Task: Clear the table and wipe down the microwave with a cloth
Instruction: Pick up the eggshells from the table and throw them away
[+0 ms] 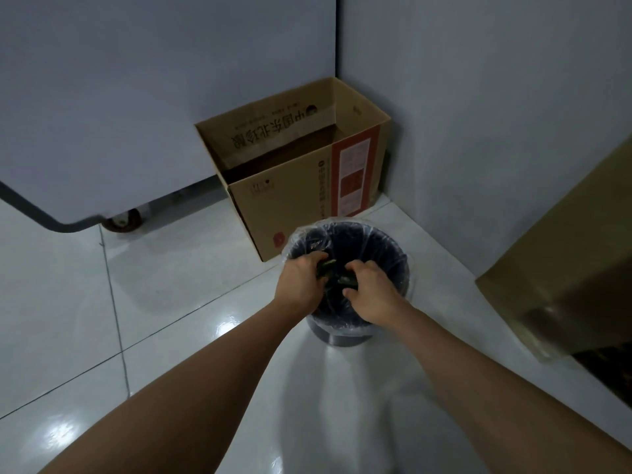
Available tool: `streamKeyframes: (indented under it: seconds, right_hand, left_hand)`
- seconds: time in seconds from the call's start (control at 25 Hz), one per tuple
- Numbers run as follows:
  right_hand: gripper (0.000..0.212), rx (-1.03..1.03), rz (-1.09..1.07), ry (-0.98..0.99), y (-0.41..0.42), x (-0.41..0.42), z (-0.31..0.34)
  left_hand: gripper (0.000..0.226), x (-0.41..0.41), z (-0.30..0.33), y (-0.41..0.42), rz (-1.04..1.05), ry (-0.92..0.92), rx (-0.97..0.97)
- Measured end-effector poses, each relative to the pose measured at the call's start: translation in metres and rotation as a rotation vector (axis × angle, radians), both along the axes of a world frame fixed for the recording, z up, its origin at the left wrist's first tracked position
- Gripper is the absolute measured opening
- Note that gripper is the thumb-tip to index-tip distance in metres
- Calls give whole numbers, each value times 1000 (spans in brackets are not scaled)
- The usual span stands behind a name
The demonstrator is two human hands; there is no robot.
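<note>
Over the lined bin (pixel 349 278) on the tiled floor (pixel 171 285), both hands grip dark green scraps (pixel 337 277): the left hand (pixel 301 280) and the right hand (pixel 371 292) curl their fingers round them just above the bin's mouth. Neither microwave nor cloth is in view. An open cardboard box (pixel 294 172) stands just beyond, at the far side. If the fingers let go unevenly, bits could catch on the loose plastic liner (pixel 403 268) or fall past the rim onto the floor.
</note>
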State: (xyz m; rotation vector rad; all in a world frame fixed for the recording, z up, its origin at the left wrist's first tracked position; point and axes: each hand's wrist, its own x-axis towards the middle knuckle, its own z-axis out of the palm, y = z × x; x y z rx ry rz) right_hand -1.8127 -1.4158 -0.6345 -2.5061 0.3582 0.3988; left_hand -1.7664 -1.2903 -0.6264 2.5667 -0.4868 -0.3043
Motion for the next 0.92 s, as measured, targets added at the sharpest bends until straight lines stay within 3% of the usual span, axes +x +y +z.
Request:
streamKeyframes:
  seconds: [0.2, 0.4, 0.76, 0.92]
  right_hand:
    - [67, -38, 97, 68, -5, -3, 7]
    - [67, -24, 91, 98, -8, -11, 58]
    - [65, -21, 169, 105, -1, -18, 263]
    - [61, -43, 209, 69, 5, -14, 371]
  left_hand:
    - [50, 8, 7, 0, -32, -3, 35]
    - [51, 11, 64, -1, -16, 42, 72]
    - [59, 13, 266, 10, 60, 162, 89]
    - [46, 16, 375, 23, 79, 114, 108]
